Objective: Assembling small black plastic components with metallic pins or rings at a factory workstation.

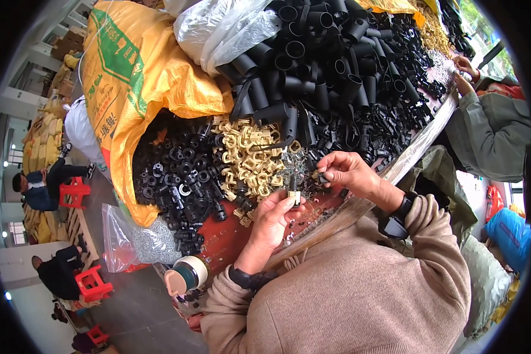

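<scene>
My left hand (269, 225) is closed in a pinch on a small cream-and-black plastic part (294, 196), held upright over the red tabletop (227, 235). To its right, my right hand (355, 176) pinches a small black piece (323, 177) between thumb and fingers, apart from the left hand. Just beyond both hands lies a little heap of thin metal pieces (294, 160). Tan plastic clips (249, 154) are piled left of it, with black ring-shaped fittings (180, 171) farther left. Black tubes (304, 85) are heaped at the back.
A yellow woven sack (153, 65) spills over the left pile. A lidded cup (186, 275) and a clear bag of small grey pieces (153, 242) stand at the near left edge. A co-worker's sleeve (489, 133) is at the right. Seated people (59, 274) are beyond the table.
</scene>
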Demonstrator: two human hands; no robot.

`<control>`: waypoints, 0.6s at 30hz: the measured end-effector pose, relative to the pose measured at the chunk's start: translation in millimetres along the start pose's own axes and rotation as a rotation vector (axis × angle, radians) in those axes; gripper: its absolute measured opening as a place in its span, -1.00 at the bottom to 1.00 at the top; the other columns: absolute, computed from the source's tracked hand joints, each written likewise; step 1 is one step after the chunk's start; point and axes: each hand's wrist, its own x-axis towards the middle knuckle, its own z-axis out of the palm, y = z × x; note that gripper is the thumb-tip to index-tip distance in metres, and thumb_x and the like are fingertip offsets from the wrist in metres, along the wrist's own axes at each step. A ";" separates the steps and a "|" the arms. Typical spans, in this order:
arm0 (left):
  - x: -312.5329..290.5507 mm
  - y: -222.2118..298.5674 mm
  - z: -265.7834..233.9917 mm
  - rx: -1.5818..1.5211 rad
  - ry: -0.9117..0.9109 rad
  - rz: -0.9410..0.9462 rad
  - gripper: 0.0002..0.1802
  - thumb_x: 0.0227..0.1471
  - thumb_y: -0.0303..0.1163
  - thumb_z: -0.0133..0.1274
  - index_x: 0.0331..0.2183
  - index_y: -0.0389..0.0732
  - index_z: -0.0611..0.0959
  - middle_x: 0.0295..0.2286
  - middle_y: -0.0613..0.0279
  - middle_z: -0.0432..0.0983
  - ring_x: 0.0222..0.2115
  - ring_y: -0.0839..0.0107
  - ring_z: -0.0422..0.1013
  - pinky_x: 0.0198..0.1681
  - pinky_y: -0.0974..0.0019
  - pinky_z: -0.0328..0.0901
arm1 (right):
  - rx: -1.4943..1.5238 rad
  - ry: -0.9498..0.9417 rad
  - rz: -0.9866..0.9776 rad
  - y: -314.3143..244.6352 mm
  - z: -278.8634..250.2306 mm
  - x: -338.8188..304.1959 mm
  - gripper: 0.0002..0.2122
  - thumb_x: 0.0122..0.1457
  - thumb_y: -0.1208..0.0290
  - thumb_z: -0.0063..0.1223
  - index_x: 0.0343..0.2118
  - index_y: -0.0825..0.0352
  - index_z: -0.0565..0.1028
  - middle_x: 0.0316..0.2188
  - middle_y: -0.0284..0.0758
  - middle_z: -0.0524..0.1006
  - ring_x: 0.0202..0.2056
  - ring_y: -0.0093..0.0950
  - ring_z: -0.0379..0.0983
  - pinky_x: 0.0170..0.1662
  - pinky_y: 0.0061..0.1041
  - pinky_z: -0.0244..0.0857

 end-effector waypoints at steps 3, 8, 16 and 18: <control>2.9 1.4 6.8 0.027 -0.012 -0.008 -0.74 -0.09 -0.38 -0.04 -0.31 -0.31 0.46 -0.42 0.16 0.45 -0.45 0.47 0.39 -0.42 0.54 0.29 | -0.008 -0.028 -0.018 -1.8 9.2 -0.5 -0.83 -0.03 0.50 0.03 -0.32 0.34 0.39 -0.52 -0.47 0.43 -0.51 -0.72 0.36 -0.46 -0.76 0.29; 7.1 2.4 17.0 0.045 -0.041 -0.012 -0.74 -0.10 -0.37 0.00 -0.31 -0.27 0.47 -0.42 0.25 0.45 -0.45 0.54 0.39 -0.39 0.58 0.27 | -0.076 -0.135 -0.134 1.1 20.6 -1.4 -0.77 -0.04 0.49 0.04 -0.27 0.37 0.39 -0.41 -0.40 0.38 -0.43 -0.65 0.38 -0.37 -0.71 0.31; 9.1 0.6 20.5 -0.002 -0.022 0.019 -0.75 -0.12 -0.42 0.03 -0.30 -0.24 0.47 -0.40 0.34 0.44 -0.43 0.61 0.36 -0.38 0.57 0.27 | -0.637 -0.067 -0.598 -2.1 28.1 1.9 -0.74 -0.06 0.52 0.05 -0.24 0.35 0.39 -0.40 -0.36 0.35 -0.35 -0.57 0.31 -0.29 -0.63 0.23; 9.8 -0.6 20.2 -0.013 -0.013 0.019 -0.75 -0.12 -0.43 0.03 -0.30 -0.24 0.47 -0.40 0.35 0.43 -0.43 0.62 0.35 -0.38 0.57 0.27 | -0.693 -0.076 -0.633 -4.2 28.5 2.1 -0.74 -0.06 0.51 0.06 -0.25 0.35 0.40 -0.41 -0.35 0.35 -0.37 -0.55 0.31 -0.31 -0.62 0.23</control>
